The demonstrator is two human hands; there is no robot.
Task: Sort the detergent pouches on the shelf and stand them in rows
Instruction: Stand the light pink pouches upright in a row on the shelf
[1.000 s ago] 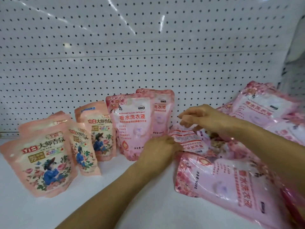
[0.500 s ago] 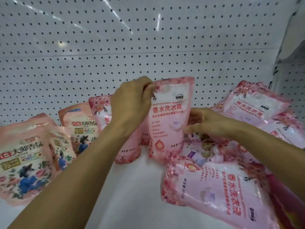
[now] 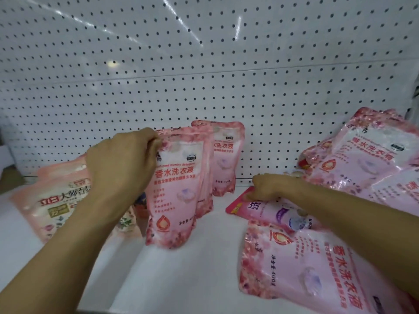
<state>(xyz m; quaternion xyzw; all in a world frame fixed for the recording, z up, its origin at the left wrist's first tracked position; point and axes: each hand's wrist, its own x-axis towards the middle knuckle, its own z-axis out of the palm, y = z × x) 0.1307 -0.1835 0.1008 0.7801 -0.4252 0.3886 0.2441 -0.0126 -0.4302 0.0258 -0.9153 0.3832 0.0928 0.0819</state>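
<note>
My left hand (image 3: 120, 164) grips the top left corner of a pink detergent pouch (image 3: 176, 189), which stands upright on the white shelf (image 3: 181, 279) in front of two more standing pink pouches (image 3: 226, 155). My right hand (image 3: 269, 186) rests on a darker pink pouch (image 3: 269, 211) that lies flat; its fingers curl at the pouch's top edge. A heap of pink pouches (image 3: 367, 159) lies at the right, and one large pouch (image 3: 317, 268) lies flat near the front. Peach-coloured pouches (image 3: 54, 200) stand at the left, partly hidden by my left arm.
A white pegboard wall (image 3: 204, 75) closes the back of the shelf. A side panel (image 3: 416, 91) bounds the right end. Bare shelf surface shows between the standing pouches and the flat ones, and along the front.
My left hand has carried the pink pouch leftward and down onto the shelf in front of the standing pink ones. My right hand has dropped onto the flat darker pouch.
</note>
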